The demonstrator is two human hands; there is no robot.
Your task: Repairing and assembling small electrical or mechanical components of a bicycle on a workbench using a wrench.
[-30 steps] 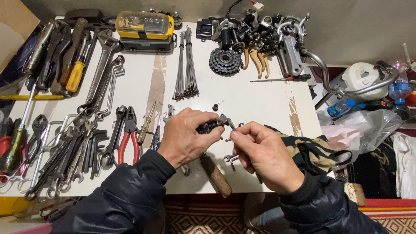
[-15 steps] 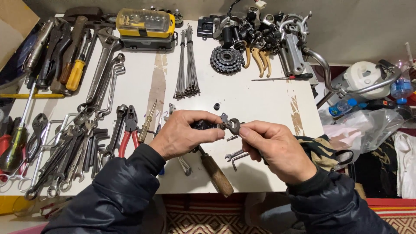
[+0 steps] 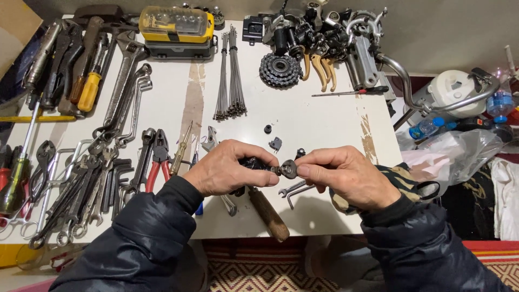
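Surface: white table (image 3: 303,124), tools spread at 9 to 12 o'clock.
Part: small dark metal part (image 3: 270,166) held above the table's near edge, long axis 9 to 3 o'clock.
Left hand (image 3: 230,168): closed around the part's dark body.
Right hand (image 3: 346,176): fingertips pinching its round end (image 3: 288,168).
Nearer: both touch it.
Below: wooden handle (image 3: 268,213) at 6 o'clock.
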